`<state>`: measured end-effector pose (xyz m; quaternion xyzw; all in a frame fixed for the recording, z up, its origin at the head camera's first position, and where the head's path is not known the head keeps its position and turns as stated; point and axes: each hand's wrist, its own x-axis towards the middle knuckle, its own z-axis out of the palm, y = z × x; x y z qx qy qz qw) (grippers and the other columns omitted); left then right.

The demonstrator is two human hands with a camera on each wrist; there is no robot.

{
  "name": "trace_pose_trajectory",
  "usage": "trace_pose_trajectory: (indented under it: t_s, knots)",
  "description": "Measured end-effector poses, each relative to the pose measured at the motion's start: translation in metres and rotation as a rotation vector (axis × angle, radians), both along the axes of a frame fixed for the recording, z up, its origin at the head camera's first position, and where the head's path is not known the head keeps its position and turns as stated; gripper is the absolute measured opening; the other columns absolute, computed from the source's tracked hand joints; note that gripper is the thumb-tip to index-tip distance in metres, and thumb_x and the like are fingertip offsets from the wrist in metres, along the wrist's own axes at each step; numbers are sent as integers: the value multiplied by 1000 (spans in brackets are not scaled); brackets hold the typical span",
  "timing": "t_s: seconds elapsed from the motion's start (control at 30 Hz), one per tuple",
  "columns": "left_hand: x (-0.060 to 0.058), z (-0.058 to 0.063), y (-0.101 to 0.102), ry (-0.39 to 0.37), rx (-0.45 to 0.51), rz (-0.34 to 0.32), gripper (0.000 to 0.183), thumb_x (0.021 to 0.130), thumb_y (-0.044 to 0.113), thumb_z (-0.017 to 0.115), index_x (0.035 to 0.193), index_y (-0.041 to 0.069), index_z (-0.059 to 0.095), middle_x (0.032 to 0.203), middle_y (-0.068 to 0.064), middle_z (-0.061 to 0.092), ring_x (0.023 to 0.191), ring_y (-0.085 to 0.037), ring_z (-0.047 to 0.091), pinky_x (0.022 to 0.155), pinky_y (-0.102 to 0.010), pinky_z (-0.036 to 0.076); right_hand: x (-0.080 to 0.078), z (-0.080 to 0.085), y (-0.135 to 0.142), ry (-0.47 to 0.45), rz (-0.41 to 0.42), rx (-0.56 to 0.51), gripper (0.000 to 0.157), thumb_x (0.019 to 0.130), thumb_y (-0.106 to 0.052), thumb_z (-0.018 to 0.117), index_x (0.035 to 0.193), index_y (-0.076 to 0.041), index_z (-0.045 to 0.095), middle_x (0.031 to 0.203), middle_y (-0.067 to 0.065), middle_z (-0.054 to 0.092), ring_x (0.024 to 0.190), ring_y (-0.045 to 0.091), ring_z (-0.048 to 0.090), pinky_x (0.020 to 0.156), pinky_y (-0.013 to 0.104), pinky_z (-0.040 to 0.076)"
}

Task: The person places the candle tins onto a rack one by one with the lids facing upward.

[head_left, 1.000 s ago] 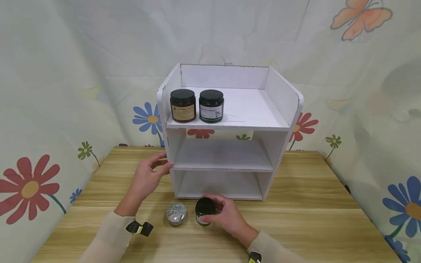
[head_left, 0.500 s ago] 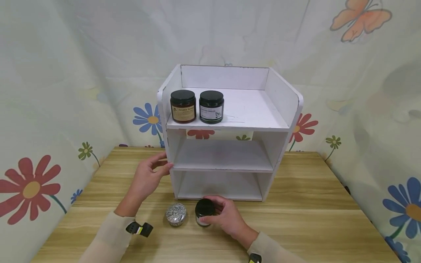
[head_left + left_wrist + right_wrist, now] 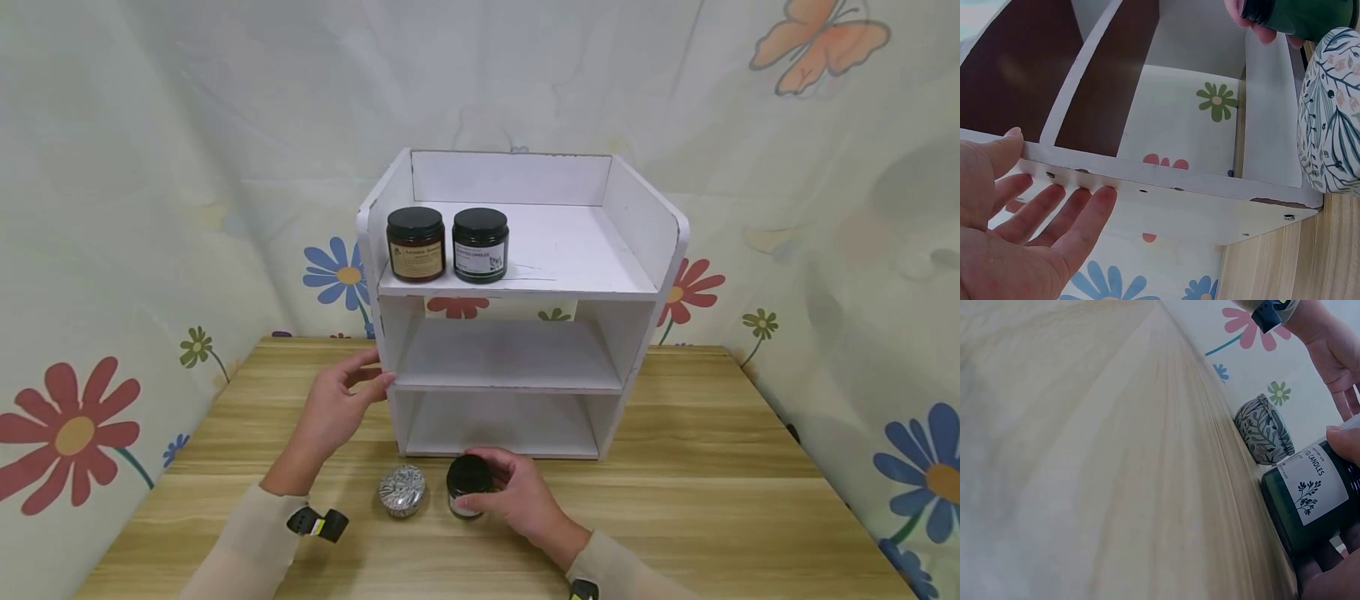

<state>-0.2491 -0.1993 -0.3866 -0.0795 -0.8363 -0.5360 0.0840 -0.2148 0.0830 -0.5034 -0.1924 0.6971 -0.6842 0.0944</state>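
Held jar (image 3: 467, 483): one, dark green, black lid, white label with dark sprig, "CANDLES" legible; upright, midway between the left and right edges of the table (image 3: 712, 483), just before the shelf unit's bottom front edge; base contact cannot be told.
Right hand (image 3: 519, 498): fingers curled round the held jar, parted to its width; thumb on its label side.
Left hand (image 3: 335, 407): fingers spread, loosely extended, tips touching the outer face of the shelf unit's left panel; thumb at the panel's front edge.
Tin (image 3: 402, 492): one, rounded, dark leaf pattern on white; on the table, beside the held jar towards the table's left edge, apart from it.
Shelf unit (image 3: 517, 290): white, three levels, chipped edges; stands mid-table, towards the far edge.
Amber jar (image 3: 416, 246): black lid, tan label; front left corner of top shelf.
Green jar (image 3: 480, 247): black lid, white label; top front edge, just right of the amber jar.
Backdrop (image 3: 225, 167): pale cloth, printed flowers, one orange butterfly; beyond the table's far edge.
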Motion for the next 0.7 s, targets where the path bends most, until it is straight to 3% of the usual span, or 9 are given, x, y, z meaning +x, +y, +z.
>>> trace_pose_trajectory:
  t_s: [0.4,0.7]
  knots:
    - [1,-2,-2,2,7,-5,58,97,36,71,149,17,55,147,-8,58,129,-33,61,88,-26,62,2,2,-1,2,1,-9,62,74,-1,90,132,1,65,131,22,67,115,14,68,100,19,55]
    - [0,-1,0,5,-2,-3,59,96,37,71,149,17,55,147,-8,58,129,-34,61,88,-27,62,6,6,0,-19,-14,-17,65,73,1,90,133,2,65,134,22,66,120,27,67,101,24,56]
